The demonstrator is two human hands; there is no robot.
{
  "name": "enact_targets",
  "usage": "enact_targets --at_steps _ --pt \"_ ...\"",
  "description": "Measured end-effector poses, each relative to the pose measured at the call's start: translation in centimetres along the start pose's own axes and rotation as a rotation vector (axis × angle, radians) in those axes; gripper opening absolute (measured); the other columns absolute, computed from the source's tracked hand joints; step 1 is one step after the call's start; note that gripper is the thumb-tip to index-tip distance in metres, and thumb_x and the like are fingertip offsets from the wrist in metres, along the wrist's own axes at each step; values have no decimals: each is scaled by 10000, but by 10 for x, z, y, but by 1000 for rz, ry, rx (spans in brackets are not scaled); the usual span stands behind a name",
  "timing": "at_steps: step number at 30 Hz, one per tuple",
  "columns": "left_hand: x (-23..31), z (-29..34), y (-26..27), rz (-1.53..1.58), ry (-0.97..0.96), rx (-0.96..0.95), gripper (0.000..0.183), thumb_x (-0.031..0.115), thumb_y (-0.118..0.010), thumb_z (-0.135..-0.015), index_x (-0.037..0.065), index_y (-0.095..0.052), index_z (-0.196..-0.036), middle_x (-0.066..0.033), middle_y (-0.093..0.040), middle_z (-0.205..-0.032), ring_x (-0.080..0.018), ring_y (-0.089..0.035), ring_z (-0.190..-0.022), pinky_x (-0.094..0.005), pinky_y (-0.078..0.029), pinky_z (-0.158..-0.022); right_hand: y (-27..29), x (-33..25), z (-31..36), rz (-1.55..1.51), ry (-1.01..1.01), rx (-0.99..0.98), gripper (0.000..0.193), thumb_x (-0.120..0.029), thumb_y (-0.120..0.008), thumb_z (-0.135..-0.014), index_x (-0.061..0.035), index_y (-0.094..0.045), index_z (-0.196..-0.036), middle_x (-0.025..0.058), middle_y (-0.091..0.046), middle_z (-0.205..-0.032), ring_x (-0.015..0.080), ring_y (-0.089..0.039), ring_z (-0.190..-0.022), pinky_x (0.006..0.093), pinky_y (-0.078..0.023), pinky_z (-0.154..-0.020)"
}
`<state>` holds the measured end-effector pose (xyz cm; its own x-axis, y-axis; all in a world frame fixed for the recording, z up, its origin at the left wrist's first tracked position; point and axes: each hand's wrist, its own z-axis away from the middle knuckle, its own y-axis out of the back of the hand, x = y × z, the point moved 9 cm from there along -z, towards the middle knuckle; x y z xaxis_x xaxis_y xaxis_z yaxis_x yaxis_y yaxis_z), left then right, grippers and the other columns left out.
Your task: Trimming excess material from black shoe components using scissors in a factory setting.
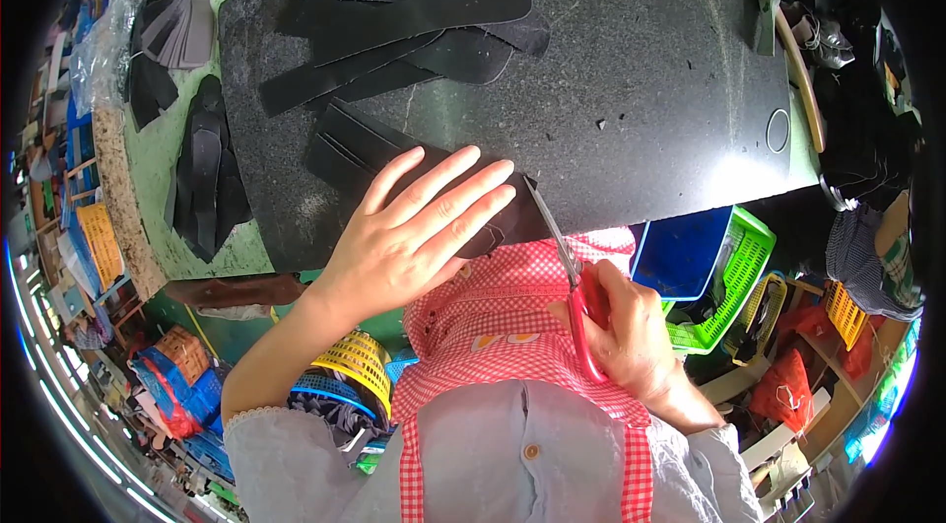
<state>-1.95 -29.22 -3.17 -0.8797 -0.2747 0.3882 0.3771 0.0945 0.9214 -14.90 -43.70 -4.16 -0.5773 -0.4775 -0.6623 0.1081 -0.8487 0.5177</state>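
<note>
My left hand (414, 217) lies palm down with its fingers stretched and apart, resting on black flat strips (345, 143) near the table's front edge. The strips look like leather or a similar sheet; the palm hides part of them. In my right hand (631, 326) is a pair of scissors (562, 247) with red handles. Their blades point up and left, with the tips at the right end of the black material. Whether they bite into it I cannot tell. Farther back lies a loose pile of long black strips (424, 20) with rounded ends.
The dark work board (631, 60) rests on a green table (246, 252). Bundled black pieces (207, 168) and a tied grey stack (187, 15) lie at left. A wooden-handled hammer (796, 69) and a rubber band (777, 131) are at right. Below stand blue (680, 252) and green baskets (744, 277).
</note>
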Motion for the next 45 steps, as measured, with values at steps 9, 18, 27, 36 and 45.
enact_targets --at_steps 9,18,27,36,45 --pt "2 4 4 -30 -15 59 683 120 -725 -748 142 -606 -1421 -14 -516 -1541 -239 -463 -1432 -506 -318 -1196 -3 29 3 -648 -237 -51 324 -293 -667 -1018 3 -589 -914 -16 -545 -644 59 -511 -482 256 -403 -423" --pt "-21 38 34 334 69 339 311 40 -655 -887 74 -726 -1188 -67 -751 -1192 -230 -693 -1168 -440 -454 -1038 140 13 -31 411 -12 452 330 -290 -749 -910 -26 -640 -1076 161 -694 -800 339 -671 -679 430 -517 -651" --pt "-61 97 120 16 242 643 315 48 -592 -903 -16 -729 -1179 -143 -694 -1282 -337 -619 -1271 -450 -472 -1072 175 -48 -71 484 367 542 294 -129 -681 -943 11 -663 -1200 172 -694 -1121 322 -689 -1019 398 -531 -899" --pt "-15 52 16 -81 42 140 646 234 -737 -788 178 -608 -1419 0 -530 -1530 -281 -451 -1448 -540 -324 -1196 66 -159 -154 326 1025 453 255 -100 -722 -872 -45 -687 -1118 106 -707 -1056 312 -654 -1023 396 -516 -933" --pt "-79 185 138 -299 357 1104 328 169 -504 -987 -28 -670 -1191 -194 -715 -1197 -371 -682 -1149 -564 -420 -1076 55 -176 -194 482 807 533 291 -292 -806 -824 -89 -676 -988 84 -674 -982 281 -660 -980 403 -509 -901"
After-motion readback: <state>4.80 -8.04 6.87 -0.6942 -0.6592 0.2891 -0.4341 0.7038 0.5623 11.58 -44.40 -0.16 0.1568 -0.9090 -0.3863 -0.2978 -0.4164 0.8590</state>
